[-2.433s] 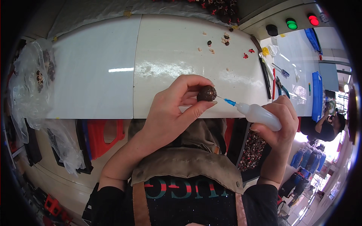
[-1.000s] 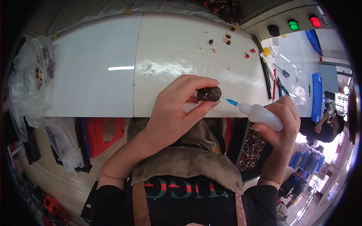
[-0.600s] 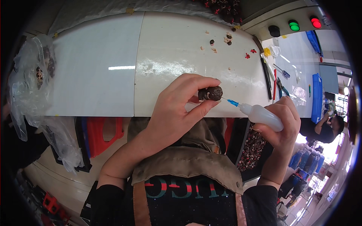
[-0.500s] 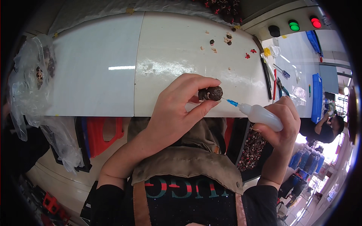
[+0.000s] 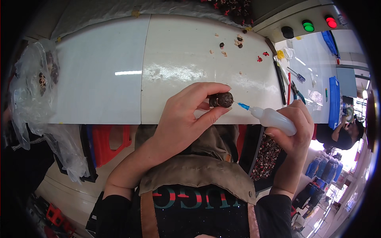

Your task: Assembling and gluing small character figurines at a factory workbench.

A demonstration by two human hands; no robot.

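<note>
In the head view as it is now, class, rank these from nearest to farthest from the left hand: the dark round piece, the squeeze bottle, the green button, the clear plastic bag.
1. Dark round piece: pinched in the left hand at its fingertips.
2. Squeeze bottle: just to the right, held in the right hand.
3. Clear plastic bag: far left, at the table's end.
4. Green button: upper right, on the panel. Close to the bag's distance, so these two are a near call.

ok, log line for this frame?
left hand: pinches dark round piece | right hand: squeeze bottle, needle tip at piece
</note>
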